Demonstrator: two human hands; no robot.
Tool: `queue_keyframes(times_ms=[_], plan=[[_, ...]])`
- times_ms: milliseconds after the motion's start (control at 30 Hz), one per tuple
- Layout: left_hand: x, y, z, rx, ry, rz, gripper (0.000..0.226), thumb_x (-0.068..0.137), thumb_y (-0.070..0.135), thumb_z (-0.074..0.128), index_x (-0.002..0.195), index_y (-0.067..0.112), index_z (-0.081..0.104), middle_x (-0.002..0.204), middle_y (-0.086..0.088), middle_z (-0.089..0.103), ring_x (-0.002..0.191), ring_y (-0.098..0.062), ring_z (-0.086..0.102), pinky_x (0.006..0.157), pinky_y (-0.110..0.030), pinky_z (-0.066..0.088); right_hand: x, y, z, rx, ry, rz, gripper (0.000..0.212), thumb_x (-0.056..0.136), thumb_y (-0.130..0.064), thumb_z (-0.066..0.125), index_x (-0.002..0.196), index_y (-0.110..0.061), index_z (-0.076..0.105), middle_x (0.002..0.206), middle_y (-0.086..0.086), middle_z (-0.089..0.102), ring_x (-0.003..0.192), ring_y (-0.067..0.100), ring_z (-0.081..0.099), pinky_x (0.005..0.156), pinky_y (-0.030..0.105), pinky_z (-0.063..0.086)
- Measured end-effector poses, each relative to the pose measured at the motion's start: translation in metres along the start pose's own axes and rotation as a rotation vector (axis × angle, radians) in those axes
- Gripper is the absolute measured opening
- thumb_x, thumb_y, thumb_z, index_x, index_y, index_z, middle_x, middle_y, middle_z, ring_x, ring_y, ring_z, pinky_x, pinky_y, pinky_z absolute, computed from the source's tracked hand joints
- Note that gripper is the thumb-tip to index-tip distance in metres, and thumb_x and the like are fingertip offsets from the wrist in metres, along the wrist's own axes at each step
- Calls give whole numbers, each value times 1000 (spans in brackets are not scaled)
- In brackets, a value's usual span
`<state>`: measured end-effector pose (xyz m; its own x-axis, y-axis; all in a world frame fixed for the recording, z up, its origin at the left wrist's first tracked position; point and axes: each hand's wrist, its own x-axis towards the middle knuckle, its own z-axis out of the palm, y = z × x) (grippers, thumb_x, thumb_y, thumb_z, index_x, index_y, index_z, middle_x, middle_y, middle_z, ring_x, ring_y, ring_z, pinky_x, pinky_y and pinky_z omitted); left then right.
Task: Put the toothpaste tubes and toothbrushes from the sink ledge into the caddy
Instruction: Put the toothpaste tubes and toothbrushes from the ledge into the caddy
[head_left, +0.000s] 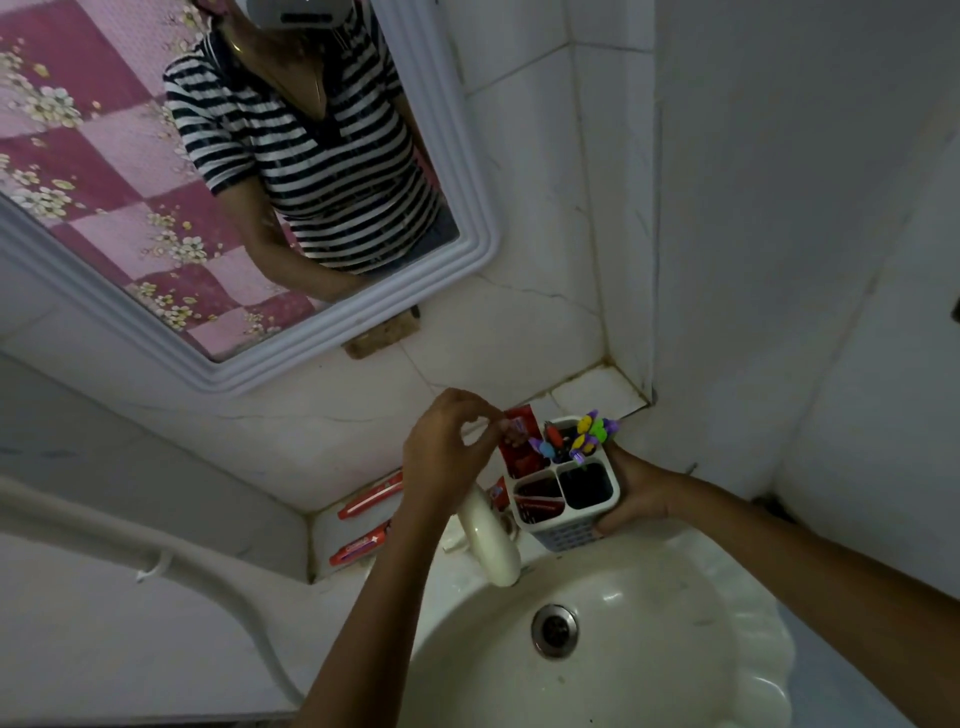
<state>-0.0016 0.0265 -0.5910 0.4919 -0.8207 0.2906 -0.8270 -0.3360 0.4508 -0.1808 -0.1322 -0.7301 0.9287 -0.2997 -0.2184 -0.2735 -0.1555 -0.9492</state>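
Observation:
A white caddy (597, 512) with several compartments stands at the sink's back edge, and my right hand (636, 493) grips its right side. Colourful toothbrushes (587, 436) stick up from its far compartments. A red toothpaste tube (522, 452) stands upright in the caddy's left compartment, and my left hand (447, 452) pinches the tube's top end with fingertips. Two more red toothpaste tubes (371, 496) (358, 545) lie on the tiled ledge to the left, partly hidden behind my left forearm. Another red tube end (497, 492) shows between the faucet and the caddy.
A cream faucet (491, 540) curves over the white basin (675, 623) just left of the caddy. A white-framed mirror (311, 332) hangs on the tiled wall above. A white pipe (171, 558) runs along the left wall. The corner ledge (597, 392) lies behind the caddy.

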Motion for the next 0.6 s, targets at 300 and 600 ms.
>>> queue_keyframes(times_ms=[300, 600], plan=[[23, -77, 33, -52, -602, -304, 22, 86, 23, 69, 107, 17, 74, 118, -8, 71, 103, -19, 65, 94, -32, 49, -4, 4, 8, 31, 75, -13, 103, 49, -2, 87, 126, -36, 27, 128, -2, 51, 115, 3, 53, 89, 9, 48], [59, -68, 74, 275, -929, -127, 42, 80, 28, 76, 117, 14, 66, 125, -6, 64, 114, -23, 59, 96, -32, 44, -5, 24, 15, 32, 122, -13, 104, 53, 8, 86, 134, -16, 25, 130, 5, 52, 118, 14, 55, 92, 18, 51]])
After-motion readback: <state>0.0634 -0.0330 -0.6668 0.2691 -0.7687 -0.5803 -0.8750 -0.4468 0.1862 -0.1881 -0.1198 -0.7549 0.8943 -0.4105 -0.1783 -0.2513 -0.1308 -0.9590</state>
